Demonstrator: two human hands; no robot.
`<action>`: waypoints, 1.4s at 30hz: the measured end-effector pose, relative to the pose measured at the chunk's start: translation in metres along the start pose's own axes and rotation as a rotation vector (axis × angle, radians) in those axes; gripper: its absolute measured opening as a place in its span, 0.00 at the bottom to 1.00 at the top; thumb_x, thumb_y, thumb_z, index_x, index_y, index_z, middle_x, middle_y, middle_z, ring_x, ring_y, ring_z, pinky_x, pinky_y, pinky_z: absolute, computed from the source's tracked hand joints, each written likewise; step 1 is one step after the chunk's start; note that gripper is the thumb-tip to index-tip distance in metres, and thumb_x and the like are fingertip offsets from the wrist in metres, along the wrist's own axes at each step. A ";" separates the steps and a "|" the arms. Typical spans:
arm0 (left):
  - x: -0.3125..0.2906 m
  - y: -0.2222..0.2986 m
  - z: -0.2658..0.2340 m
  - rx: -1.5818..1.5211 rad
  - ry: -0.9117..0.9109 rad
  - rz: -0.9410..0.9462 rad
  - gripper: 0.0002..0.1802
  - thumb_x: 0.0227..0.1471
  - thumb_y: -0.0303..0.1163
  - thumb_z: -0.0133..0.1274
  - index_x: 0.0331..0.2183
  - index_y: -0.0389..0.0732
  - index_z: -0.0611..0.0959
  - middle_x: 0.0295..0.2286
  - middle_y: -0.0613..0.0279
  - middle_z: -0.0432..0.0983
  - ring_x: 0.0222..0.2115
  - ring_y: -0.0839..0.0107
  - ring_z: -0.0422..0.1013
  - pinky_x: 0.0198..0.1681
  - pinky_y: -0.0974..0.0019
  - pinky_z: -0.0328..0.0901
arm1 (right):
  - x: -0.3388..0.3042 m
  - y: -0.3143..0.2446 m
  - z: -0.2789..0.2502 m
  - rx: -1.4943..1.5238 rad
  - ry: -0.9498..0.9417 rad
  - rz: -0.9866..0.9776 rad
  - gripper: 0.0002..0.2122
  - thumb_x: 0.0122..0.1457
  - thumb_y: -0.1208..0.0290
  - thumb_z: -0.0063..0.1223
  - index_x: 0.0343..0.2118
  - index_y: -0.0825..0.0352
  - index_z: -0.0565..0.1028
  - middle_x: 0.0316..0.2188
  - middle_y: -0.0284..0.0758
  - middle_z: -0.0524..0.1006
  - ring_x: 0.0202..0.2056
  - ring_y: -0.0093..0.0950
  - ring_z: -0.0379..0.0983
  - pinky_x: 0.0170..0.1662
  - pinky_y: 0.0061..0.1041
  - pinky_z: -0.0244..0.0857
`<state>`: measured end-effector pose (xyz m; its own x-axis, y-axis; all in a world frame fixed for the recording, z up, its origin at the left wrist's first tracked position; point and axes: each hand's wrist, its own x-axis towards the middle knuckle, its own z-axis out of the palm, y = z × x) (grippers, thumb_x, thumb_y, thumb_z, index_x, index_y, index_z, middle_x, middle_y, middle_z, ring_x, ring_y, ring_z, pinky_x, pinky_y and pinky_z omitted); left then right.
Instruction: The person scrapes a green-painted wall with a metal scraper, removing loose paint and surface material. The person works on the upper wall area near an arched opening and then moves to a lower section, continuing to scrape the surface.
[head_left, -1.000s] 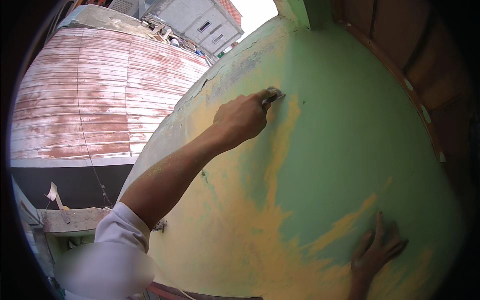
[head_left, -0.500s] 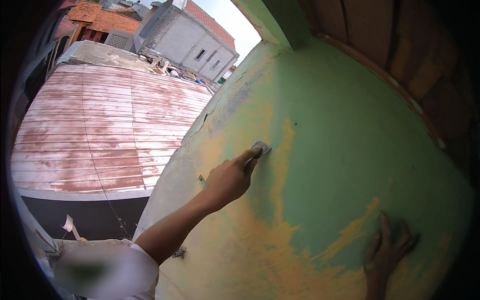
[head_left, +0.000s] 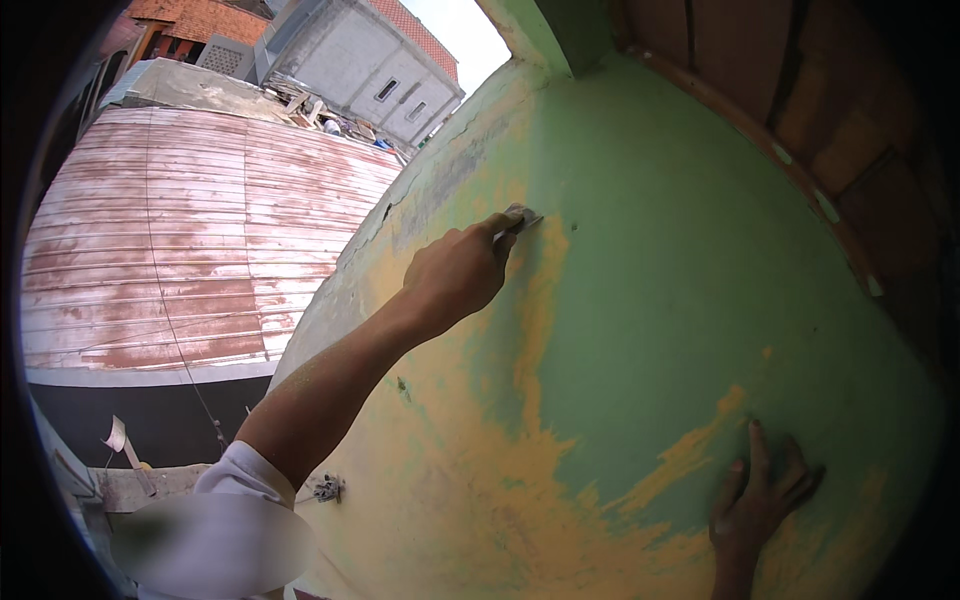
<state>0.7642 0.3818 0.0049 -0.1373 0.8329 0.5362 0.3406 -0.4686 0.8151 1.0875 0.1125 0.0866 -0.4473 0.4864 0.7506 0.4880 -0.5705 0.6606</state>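
Observation:
My left hand reaches up along the wall, its fingers closed around a small grey scraper. The scraper's edge lies against the green wall, at the upper end of a yellow-orange stripe of bared undercoat. Most of the scraper's grip is hidden by my fingers. Lower and to the right, my right hand rests on the wall with fingers spread and nothing in it. Just above it runs a slanting bared streak.
On the left, beyond the wall's edge, lies a rusty corrugated metal roof at a lower level. A grey building stands farther off. Brown ceiling boards hang at upper right. Wires stick out of the wall below my left arm.
My left hand and the scraper have moved up the wall, near the top of the yellow-orange stripe. The view has shifted slightly; my right hand stays spread on the wall.

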 end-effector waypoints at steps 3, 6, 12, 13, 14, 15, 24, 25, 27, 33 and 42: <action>-0.006 -0.005 0.004 0.002 -0.007 0.003 0.21 0.70 0.44 0.42 0.59 0.55 0.76 0.39 0.48 0.83 0.40 0.48 0.79 0.43 0.48 0.71 | 0.000 -0.001 0.000 -0.005 0.007 -0.003 0.20 0.69 0.55 0.39 0.60 0.51 0.74 0.54 0.51 0.65 0.59 0.53 0.60 0.67 0.70 0.41; -0.015 -0.008 0.007 -0.027 -0.017 -0.014 0.21 0.70 0.43 0.42 0.60 0.54 0.75 0.38 0.47 0.83 0.39 0.47 0.79 0.42 0.48 0.71 | -0.001 0.001 0.003 -0.006 0.022 -0.013 0.21 0.69 0.55 0.40 0.60 0.51 0.74 0.54 0.51 0.65 0.59 0.54 0.60 0.67 0.70 0.41; -0.035 -0.018 0.007 0.000 -0.082 -0.067 0.22 0.70 0.42 0.42 0.61 0.54 0.74 0.36 0.47 0.83 0.36 0.46 0.79 0.40 0.47 0.70 | -0.001 -0.006 -0.001 -0.001 0.008 0.002 0.21 0.68 0.55 0.40 0.61 0.50 0.74 0.54 0.51 0.65 0.59 0.53 0.60 0.66 0.71 0.42; -0.038 -0.020 0.009 -0.009 -0.084 -0.067 0.22 0.70 0.42 0.42 0.61 0.53 0.74 0.36 0.46 0.83 0.36 0.46 0.79 0.40 0.47 0.70 | -0.002 -0.008 0.000 -0.005 0.014 0.005 0.21 0.68 0.55 0.40 0.61 0.50 0.74 0.54 0.51 0.65 0.59 0.53 0.60 0.66 0.70 0.42; -0.042 -0.021 0.012 -0.019 -0.086 -0.067 0.22 0.70 0.42 0.42 0.61 0.53 0.74 0.36 0.46 0.83 0.35 0.46 0.79 0.40 0.47 0.70 | -0.003 -0.008 0.001 -0.006 0.012 0.007 0.21 0.68 0.56 0.40 0.61 0.50 0.73 0.55 0.50 0.64 0.60 0.53 0.59 0.67 0.70 0.41; -0.048 -0.025 0.013 -0.024 -0.087 -0.076 0.22 0.70 0.42 0.42 0.61 0.53 0.74 0.36 0.46 0.83 0.35 0.46 0.79 0.40 0.47 0.70 | -0.003 -0.009 0.002 0.000 0.010 0.003 0.21 0.69 0.57 0.39 0.61 0.51 0.73 0.56 0.48 0.63 0.60 0.52 0.58 0.68 0.69 0.41; -0.105 -0.053 0.028 -0.028 -0.154 -0.119 0.20 0.69 0.42 0.44 0.59 0.55 0.75 0.31 0.45 0.83 0.32 0.45 0.79 0.36 0.46 0.70 | -0.003 -0.012 0.004 0.030 -0.003 0.011 0.21 0.67 0.56 0.42 0.61 0.49 0.73 0.55 0.50 0.65 0.58 0.52 0.60 0.67 0.71 0.41; -0.103 -0.053 0.028 -0.012 -0.142 -0.102 0.20 0.69 0.42 0.44 0.59 0.54 0.76 0.31 0.45 0.83 0.31 0.45 0.79 0.35 0.46 0.70 | -0.003 -0.011 0.005 0.044 0.002 0.018 0.21 0.66 0.56 0.44 0.61 0.48 0.73 0.54 0.51 0.65 0.58 0.52 0.61 0.67 0.72 0.41; -0.091 -0.048 0.022 0.001 -0.125 -0.041 0.20 0.69 0.42 0.44 0.59 0.54 0.75 0.31 0.46 0.83 0.32 0.45 0.79 0.35 0.47 0.70 | -0.003 -0.010 0.006 0.030 0.026 0.006 0.21 0.66 0.56 0.44 0.61 0.48 0.73 0.54 0.51 0.65 0.57 0.53 0.61 0.67 0.72 0.41; -0.026 -0.021 0.015 -0.039 -0.026 -0.018 0.21 0.70 0.43 0.42 0.60 0.53 0.75 0.37 0.47 0.84 0.38 0.46 0.79 0.41 0.47 0.71 | -0.001 -0.011 0.006 0.038 0.019 -0.011 0.21 0.66 0.56 0.44 0.61 0.49 0.74 0.53 0.52 0.65 0.57 0.53 0.61 0.66 0.73 0.41; -0.011 -0.030 0.018 -0.012 0.017 0.033 0.21 0.70 0.43 0.41 0.60 0.54 0.76 0.44 0.47 0.82 0.44 0.45 0.78 0.46 0.45 0.71 | 0.001 -0.016 0.008 0.053 0.011 0.009 0.22 0.64 0.57 0.48 0.61 0.46 0.74 0.53 0.50 0.65 0.56 0.53 0.61 0.66 0.73 0.41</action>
<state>0.7725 0.3917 -0.0297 -0.1423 0.8117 0.5665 0.3342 -0.4994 0.7994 1.0847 0.1273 0.0767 -0.4511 0.4739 0.7563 0.5309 -0.5387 0.6542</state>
